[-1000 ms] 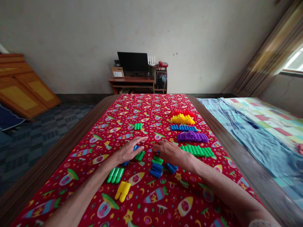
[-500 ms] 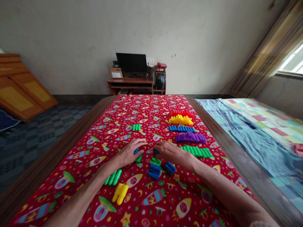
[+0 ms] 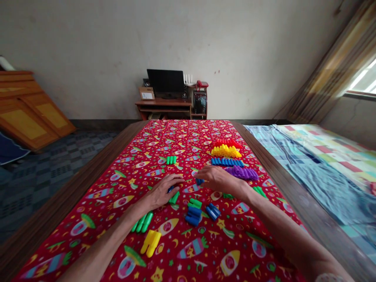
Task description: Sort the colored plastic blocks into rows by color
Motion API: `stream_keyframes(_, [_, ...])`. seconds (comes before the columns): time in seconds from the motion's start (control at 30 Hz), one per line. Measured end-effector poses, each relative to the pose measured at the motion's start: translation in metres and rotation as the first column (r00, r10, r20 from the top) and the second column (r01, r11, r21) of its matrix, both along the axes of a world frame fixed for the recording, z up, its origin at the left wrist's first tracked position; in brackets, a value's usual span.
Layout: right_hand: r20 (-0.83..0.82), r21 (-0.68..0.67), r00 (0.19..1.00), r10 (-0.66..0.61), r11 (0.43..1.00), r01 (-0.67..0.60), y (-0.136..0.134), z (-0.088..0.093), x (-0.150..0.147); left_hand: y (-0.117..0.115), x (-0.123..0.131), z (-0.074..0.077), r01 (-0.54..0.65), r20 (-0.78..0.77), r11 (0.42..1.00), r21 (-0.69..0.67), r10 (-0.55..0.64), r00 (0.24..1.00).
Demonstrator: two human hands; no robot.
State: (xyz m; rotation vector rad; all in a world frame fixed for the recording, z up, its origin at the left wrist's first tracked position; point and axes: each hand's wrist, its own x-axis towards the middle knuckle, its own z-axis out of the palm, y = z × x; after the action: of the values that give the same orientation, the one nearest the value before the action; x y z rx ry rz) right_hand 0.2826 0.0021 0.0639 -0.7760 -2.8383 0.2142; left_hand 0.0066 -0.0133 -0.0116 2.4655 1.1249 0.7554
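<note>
My left hand rests low on the red cloth, fingers stretched forward and thumb apart. Under it lie a blue tube-shaped toy block and green blocks, partly covered. My right hand hangs palm down with its fingers bent over blue blocks; its grip is partly hidden. Closer to me lie a green pair, a blue cluster and another blue cluster. Green blocks and a yellow cluster sit beside my left forearm.
Rows of red, yellow, blue and purple blocks line the right side. My right arm partly hides a green row. Farther off lies a small green group. A desk with a monitor stands beyond.
My right hand has shifted right and slightly away from me, the blue blocks moving with it. It now covers more of the green row. My left hand has stayed put.
</note>
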Motion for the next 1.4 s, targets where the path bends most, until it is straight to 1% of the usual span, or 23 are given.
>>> stream_keyframes(0.07, [-0.031,0.052,0.991,-0.133,0.99,0.134,0.018,0.011,0.018,-0.001,0.0,0.001,0.001,0.0,1.0,-0.004,-0.001,1.0])
stream_keyframes(0.13, [-0.038,0.075,0.967,-0.253,0.964,0.255,0.039,0.02,0.037,-0.001,0.0,0.003,0.001,-0.012,1.0,-0.017,-0.001,1.0])
stream_keyframes(0.2, [0.008,0.08,0.945,-0.327,0.942,0.325,0.057,0.023,0.052,-0.001,0.001,0.005,-0.002,-0.027,0.999,-0.032,0.001,1.0])
stream_keyframes(0.23, [0.038,0.08,0.939,-0.34,0.938,0.337,0.064,0.023,0.057,-0.001,0.001,0.006,-0.003,-0.031,0.999,-0.034,0.002,1.0])
stream_keyframes(0.3, [0.086,0.075,0.937,-0.34,0.94,0.334,0.073,0.021,0.061,-0.001,0.0,0.006,0.003,-0.037,0.999,-0.033,-0.005,0.999])
stream_keyframes(0.37, [0.12,0.066,0.941,-0.318,0.948,0.312,0.076,0.017,0.061,0.0,0.0,0.005,0.01,-0.04,1.0,-0.025,-0.011,0.999])
stream_keyframes(0.47, [0.131,0.058,0.946,-0.296,0.955,0.291,0.077,0.011,0.059,0.0,0.0,0.003,0.011,-0.044,1.0,-0.02,-0.012,0.999])
stream_keyframes(0.57, [0.128,0.049,0.944,-0.304,0.953,0.3,0.077,0.008,0.059,0.001,-0.001,0.004,0.017,-0.044,0.999,-0.036,-0.018,0.999])
stream_keyframes(0.67, [0.079,0.068,0.948,-0.31,0.95,0.305,0.07,0.013,0.059,0.002,-0.005,0.009,0.04,-0.04,0.995,-0.086,-0.044,0.998])
stream_keyframes(0.73, [0.018,0.091,0.956,-0.292,0.953,0.289,0.056,0.019,0.056,0.004,-0.01,0.014,0.057,-0.033,0.989,-0.136,-0.062,0.998])
stream_keyframes(0.8, [-0.022,0.089,0.975,-0.221,0.971,0.222,0.034,0.024,0.047,0.005,-0.016,0.018,0.074,-0.022,0.978,-0.194,-0.08,0.997])
stream_keyframes(0.87, [-0.025,0.046,0.996,-0.091,0.995,0.092,0.009,0.027,0.033,0.006,-0.022,0.023,0.095,-0.02,0.963,-0.253,-0.103,0.994])
stream_keyframes(0.93, [-0.012,-0.006,1.0,0.027,1.0,-0.027,-0.014,0.024,0.016,0.005,-0.026,0.028,0.107,-0.035,0.948,-0.3,-0.123,0.992])
stream_keyframes(0.97, [0.001,-0.018,0.998,0.059,0.998,-0.059,-0.023,0.021,0.007,0.004,-0.028,0.03,0.107,-0.053,0.942,-0.317,-0.131,0.99])
stream_keyframes(1.03, [0.05,-0.011,0.997,0.058,0.998,-0.058,-0.034,0.013,-0.011,0.002,-0.029,0.033,0.101,-0.102,0.939,-0.33,-0.142,0.985])
stream_keyframes(1.1, [0.122,0.01,0.992,0.014,1.0,-0.016,-0.038,0.004,-0.031,0.0,-0.028,0.035,0.092,-0.155,0.94,-0.329,-0.15,0.976])
stream_keyframes(1.2, [0.177,0.03,0.984,-0.007,1.0,0.002,-0.038,-0.008,-0.064,0.001,-0.026,0.037,0.033,-0.188,0.947,-0.318,-0.098,0.977])
stream_keyframes(1.3, [0.17,0.077,0.985,-0.029,0.997,0.016,-0.039,-0.018,-0.092,0.004,-0.025,0.039,-0.042,-0.162,0.951,-0.307,-0.009,0.987])
stream_keyframes(1.37, [0.169,0.13,0.983,-0.068,0.99,0.047,-0.041,-0.022,-0.102,0.005,-0.028,0.041,-0.045,-0.114,0.941,-0.334,0.007,0.993])
stream_keyframes(1.4, [0.168,0.151,0.982,-0.083,0.987,0.058,-0.041,-0.023,-0.103,0.006,-0.031,0.042,-0.042,-0.079,0.929,-0.368,0.013,0.997])
